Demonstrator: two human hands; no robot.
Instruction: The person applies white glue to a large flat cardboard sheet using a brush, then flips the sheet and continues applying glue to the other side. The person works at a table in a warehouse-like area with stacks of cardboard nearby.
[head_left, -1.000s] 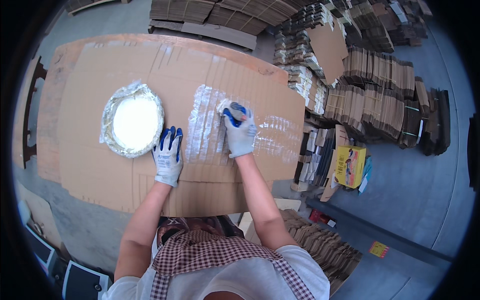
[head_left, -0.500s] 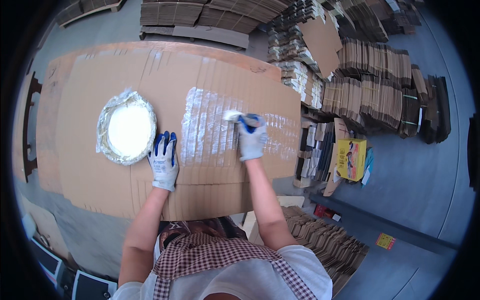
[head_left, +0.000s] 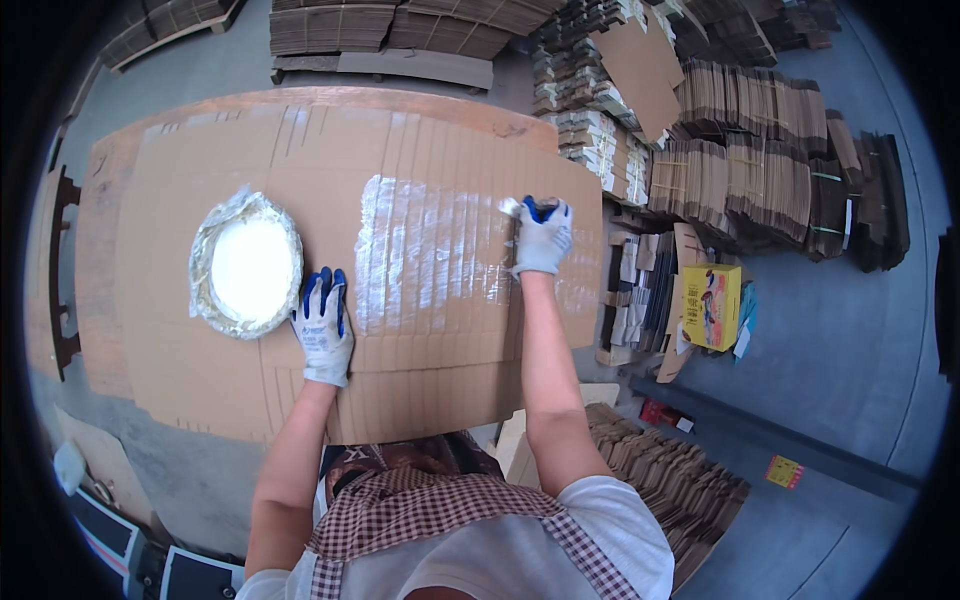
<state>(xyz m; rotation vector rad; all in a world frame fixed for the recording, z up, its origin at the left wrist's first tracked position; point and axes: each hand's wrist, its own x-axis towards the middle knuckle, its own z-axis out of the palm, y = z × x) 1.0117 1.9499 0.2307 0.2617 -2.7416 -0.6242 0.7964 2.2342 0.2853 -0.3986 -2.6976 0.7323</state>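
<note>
In the head view, taking the glossy wet patch (head_left: pixel 420 255) as the dial's centre, our left hand (head_left: pixel 325 325) lies at eight o'clock, palm down on the cardboard sheet (head_left: pixel 200 380). Its gloved fingers are straight, only slightly spread and holding nothing; we judge that the flat palm steadies the sheet. Our right hand (head_left: pixel 545 235) is at three o'clock, fingers curled closed around a pale-tipped tool (head_left: pixel 510 207). The tip points inward over the patch's upper right edge, probably so it can reach the surface; whether it touches, we cannot tell. At nine o'clock the film-lined basin (head_left: pixel 203 285) holds white liquid (head_left: pixel 256 260), just beside our left hand, likely for easy reach. Past the sheet, between three and four o'clock, stands a yellow box (head_left: pixel 709 307), seemingly clear of our arms.
</note>
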